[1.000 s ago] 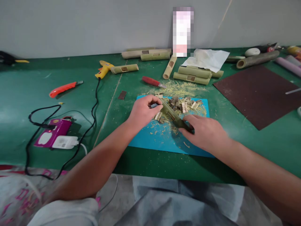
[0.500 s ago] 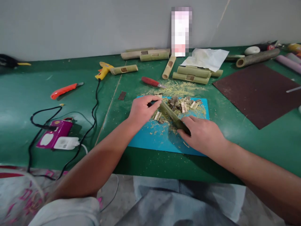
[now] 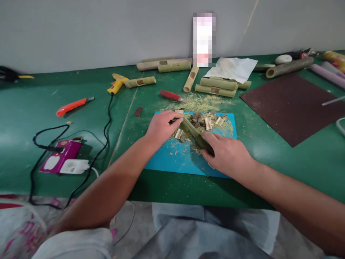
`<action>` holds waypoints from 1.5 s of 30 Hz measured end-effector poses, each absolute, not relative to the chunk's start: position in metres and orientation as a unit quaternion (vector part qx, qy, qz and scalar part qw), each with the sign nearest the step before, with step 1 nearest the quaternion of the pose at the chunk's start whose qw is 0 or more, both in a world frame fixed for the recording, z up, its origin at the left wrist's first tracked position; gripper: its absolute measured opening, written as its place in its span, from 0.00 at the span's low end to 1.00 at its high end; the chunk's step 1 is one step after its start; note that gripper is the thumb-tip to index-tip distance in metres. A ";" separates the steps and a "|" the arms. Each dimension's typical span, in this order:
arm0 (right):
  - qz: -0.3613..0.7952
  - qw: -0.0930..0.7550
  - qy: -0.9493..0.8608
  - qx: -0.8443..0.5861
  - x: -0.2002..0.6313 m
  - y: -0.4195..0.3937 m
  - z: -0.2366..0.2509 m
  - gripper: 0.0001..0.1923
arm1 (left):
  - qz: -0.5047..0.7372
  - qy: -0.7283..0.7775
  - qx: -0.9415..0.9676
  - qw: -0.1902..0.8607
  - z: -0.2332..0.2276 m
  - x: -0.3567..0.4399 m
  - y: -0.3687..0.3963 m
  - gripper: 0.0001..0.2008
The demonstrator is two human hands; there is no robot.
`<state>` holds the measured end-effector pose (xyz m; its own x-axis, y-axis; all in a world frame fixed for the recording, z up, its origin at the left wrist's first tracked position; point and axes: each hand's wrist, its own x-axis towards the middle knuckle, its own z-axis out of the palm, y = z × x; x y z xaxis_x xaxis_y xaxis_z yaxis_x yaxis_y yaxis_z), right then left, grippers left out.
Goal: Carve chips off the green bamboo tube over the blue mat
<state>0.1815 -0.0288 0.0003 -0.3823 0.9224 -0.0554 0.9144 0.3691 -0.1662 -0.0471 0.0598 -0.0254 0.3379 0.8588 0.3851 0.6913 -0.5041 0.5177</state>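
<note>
Gripping bamboo piece (image 3: 194,133) | left hand (image 3: 161,126) fingers pinch far end | right hand (image 3: 229,155) fingers clasp near end | blue mat (image 3: 172,160), worktop's near edge

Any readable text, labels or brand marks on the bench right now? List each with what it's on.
None can be read.
Pixelated upright item by the wall: blurred out.
White charger beside the purple device: faint label marks, too small.
Bamboo piece held by the left hand and right hand: no markings.
</note>
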 end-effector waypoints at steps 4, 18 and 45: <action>0.095 0.020 -0.824 -0.559 0.181 -0.029 0.000 0.22 | 0.298 0.453 0.835 0.094 -0.026 -0.051 0.060 0.12; 0.134 0.021 -0.816 -0.562 0.180 -0.028 -0.003 0.24 | 0.277 0.383 0.877 0.088 -0.030 -0.050 0.054 0.15; 0.134 0.002 -0.817 -0.561 0.179 -0.029 0.000 0.25 | 0.270 0.357 0.894 0.019 -0.034 -0.054 0.057 0.16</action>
